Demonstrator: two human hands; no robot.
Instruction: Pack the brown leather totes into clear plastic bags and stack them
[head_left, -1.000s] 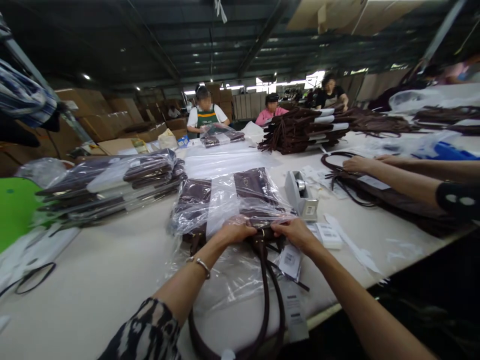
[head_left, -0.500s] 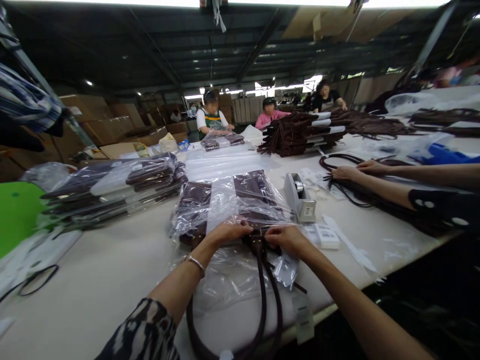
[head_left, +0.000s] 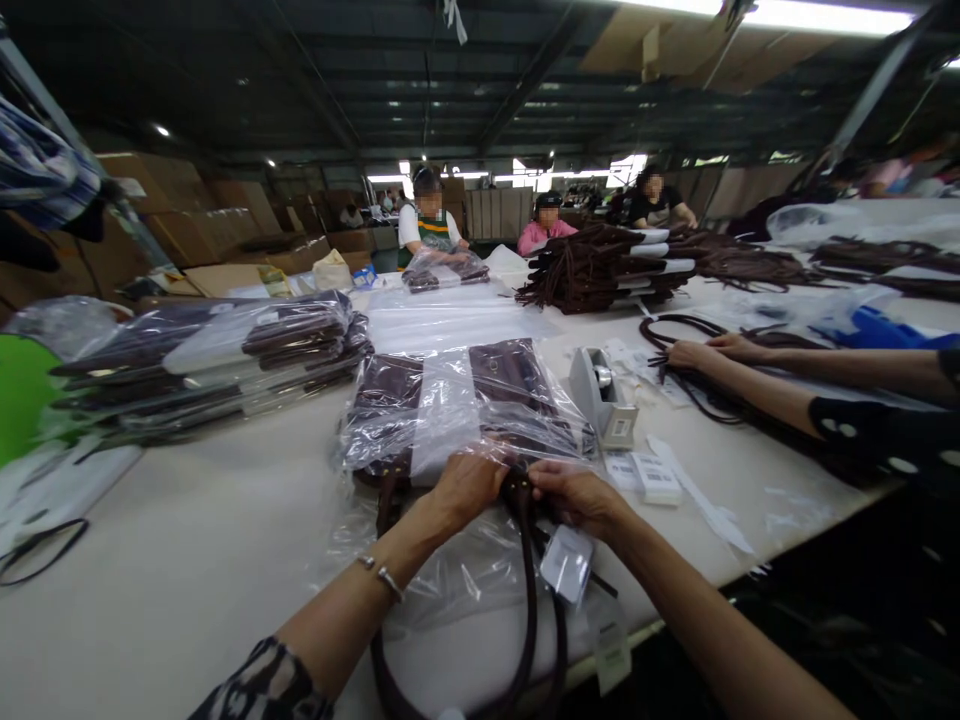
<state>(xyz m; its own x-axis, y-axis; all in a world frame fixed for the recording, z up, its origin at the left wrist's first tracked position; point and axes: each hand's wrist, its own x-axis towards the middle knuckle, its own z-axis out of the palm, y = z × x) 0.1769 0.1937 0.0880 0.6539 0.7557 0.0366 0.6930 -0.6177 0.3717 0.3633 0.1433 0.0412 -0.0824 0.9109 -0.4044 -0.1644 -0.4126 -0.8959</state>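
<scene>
A dark brown handbag (head_left: 382, 385) lies flat, partly inside a clear plastic bag (head_left: 375, 440), with a white paper band (head_left: 444, 400) across it. Its long handles (head_left: 529, 600) stick out of the plastic toward me and hang past the table edge. My left hand (head_left: 474, 488) is closed at the base of the near handle, its fingertips partly covered by the plastic. Just right of that handle base, my right hand (head_left: 576, 495) pinches the bag's edge. A small silvery packet (head_left: 568, 563) and a tag (head_left: 611, 645) hang below my right hand.
A tape dispenser (head_left: 600, 395) and white label stacks (head_left: 656, 478) stand to the right. Wrapped bags (head_left: 217, 365) are piled at left, more brown bags (head_left: 600, 265) at the back. At right, a co-worker's hands (head_left: 705, 358) hold brown handles. Other people work across the table.
My left hand has moved slightly down, its back turned up more, fingertips now partly under the plastic. My right hand stays by the handle base. The silvery packet has shifted slightly.
</scene>
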